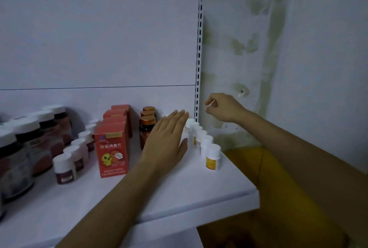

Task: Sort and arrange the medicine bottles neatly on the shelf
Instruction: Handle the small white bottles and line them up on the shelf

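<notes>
Medicine bottles stand in rows on white shelf; left hand flat, fingers straight, beside the white row; right hand raised, fingers curled, contents indiscernible; wall green-stained

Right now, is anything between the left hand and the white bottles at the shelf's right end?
Nothing visible. The left hand lies open right beside the white bottles; the gold-capped bottles stand on its other side.
</notes>
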{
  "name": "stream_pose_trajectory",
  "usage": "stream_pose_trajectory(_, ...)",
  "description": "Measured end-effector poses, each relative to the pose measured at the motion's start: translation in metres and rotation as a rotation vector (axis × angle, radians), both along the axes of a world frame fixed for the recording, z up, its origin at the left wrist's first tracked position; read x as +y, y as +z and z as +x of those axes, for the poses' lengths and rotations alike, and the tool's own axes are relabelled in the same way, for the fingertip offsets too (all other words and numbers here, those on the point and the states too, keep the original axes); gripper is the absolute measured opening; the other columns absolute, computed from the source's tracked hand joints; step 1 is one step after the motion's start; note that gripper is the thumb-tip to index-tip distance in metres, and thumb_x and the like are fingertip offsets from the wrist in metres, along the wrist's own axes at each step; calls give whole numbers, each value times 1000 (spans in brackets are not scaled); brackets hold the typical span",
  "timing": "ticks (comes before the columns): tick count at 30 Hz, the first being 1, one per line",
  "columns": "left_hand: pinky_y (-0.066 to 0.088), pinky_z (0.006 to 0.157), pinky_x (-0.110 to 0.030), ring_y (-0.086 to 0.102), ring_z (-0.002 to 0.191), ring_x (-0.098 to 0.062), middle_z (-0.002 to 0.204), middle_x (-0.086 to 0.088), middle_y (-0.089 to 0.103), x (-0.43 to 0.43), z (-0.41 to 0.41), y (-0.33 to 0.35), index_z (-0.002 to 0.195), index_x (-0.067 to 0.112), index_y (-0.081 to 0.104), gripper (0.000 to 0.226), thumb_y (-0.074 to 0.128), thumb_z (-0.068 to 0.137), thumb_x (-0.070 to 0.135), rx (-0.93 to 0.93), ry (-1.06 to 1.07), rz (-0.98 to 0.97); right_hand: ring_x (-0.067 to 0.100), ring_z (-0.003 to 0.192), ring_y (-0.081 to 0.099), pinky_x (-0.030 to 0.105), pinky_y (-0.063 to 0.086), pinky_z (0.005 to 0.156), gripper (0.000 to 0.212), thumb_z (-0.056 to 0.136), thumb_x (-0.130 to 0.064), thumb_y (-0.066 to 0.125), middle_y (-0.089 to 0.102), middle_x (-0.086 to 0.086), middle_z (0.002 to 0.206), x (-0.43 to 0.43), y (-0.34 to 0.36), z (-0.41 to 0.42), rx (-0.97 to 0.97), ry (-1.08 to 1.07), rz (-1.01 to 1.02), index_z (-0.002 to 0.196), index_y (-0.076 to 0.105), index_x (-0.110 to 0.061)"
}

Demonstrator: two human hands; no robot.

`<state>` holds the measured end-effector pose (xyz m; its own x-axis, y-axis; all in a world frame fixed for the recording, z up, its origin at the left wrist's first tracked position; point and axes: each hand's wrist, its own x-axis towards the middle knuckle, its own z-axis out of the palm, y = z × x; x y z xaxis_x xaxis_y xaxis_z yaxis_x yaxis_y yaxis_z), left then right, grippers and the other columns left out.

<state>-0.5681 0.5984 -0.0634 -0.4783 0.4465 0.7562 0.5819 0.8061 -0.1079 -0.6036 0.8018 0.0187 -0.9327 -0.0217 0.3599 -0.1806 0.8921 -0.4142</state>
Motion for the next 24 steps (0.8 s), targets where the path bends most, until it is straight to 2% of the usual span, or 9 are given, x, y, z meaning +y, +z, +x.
stream_pose_trajectory(3, 30, 105, -36, 49, 128, -25, 138, -9, 53, 0, -4, -1, 137, 7, 45, 56, 41, 87, 31, -9, -37, 97, 24, 105, 58, 36, 49, 89, 28, 91, -29, 60, 61, 8, 120, -12, -3, -49, -89, -8, 90, 113, 62, -12)
stream_pose_trajectory(5, 34, 103, -35, 52, 125, -25, 135, -10, 55, -2, -6, -2, 136, 7, 47, 54, 45, 86, 29, -15, -41, 123, 27, 104, 60, 39, 50, 90, 34, 90, -33, 60, 64, 11, 116, -20, -6, -79, -142, -10, 131, 110, 64, -6)
stream_pose_trajectory(7, 40, 100, -34, 53, 122, -26, 133, -9, 56, -4, -7, -2, 135, 7, 48, 53, 46, 86, 28, -50, -44, 159, 29, 92, 63, 37, 51, 81, 41, 89, -42, 61, 67, 12, 94, -26, -9, -107, -199, -12, 141, 92, 65, -1)
stream_pose_trajectory(9, 42, 96, -31, 53, 120, -24, 132, -8, 56, -7, -8, -1, 134, 6, 48, 53, 43, 87, 30, -83, -45, 196, 27, 74, 63, 32, 49, 69, 48, 85, -50, 63, 61, 7, 68, -31, -13, -127, -248, -14, 129, 70, 56, -6)
stream_pose_trajectory(10, 42, 94, -29, 53, 119, -22, 131, -6, 56, -8, -8, 0, 134, 7, 48, 53, 42, 87, 31, -85, -39, 206, 26, 68, 64, 31, 49, 64, 50, 84, -53, 64, 60, 7, 63, -34, -16, -134, -273, -13, 131, 67, 53, -7)
stream_pose_trajectory(13, 39, 88, -23, 48, 117, -16, 129, -3, 57, -10, -9, 0, 134, 9, 48, 53, 42, 87, 32, -93, -20, 221, 20, 63, 64, 29, 50, 58, 53, 81, -58, 64, 62, 6, 68, -39, -23, -142, -338, -17, 157, 75, 52, -7)
stream_pose_trajectory(17, 40, 84, -21, 44, 116, -12, 127, -1, 58, -8, -9, 0, 134, 10, 48, 53, 43, 87, 33, -86, -7, 225, 24, 74, 66, 36, 56, 73, 56, 80, -59, 66, 61, 8, 77, -43, -29, -147, -372, -11, 191, 91, 52, -6)
stream_pose_trajectory(21, 41, 78, -19, 44, 115, -10, 127, 2, 57, -7, -8, -2, 136, 13, 46, 54, 42, 87, 36, -100, 4, 222, 25, 70, 67, 37, 58, 75, 55, 80, -60, 64, 60, 8, 70, -42, -28, -147, -348, -9, 194, 78, 51, -7)
stream_pose_trajectory(24, 41, 74, -20, 45, 112, -9, 126, 3, 57, -6, -8, -2, 136, 15, 45, 54, 41, 87, 37, -119, -6, 222, 22, 60, 63, 34, 57, 68, 54, 80, -58, 66, 61, 10, 70, -41, -24, -143, -376, -3, 169, 74, 50, -7)
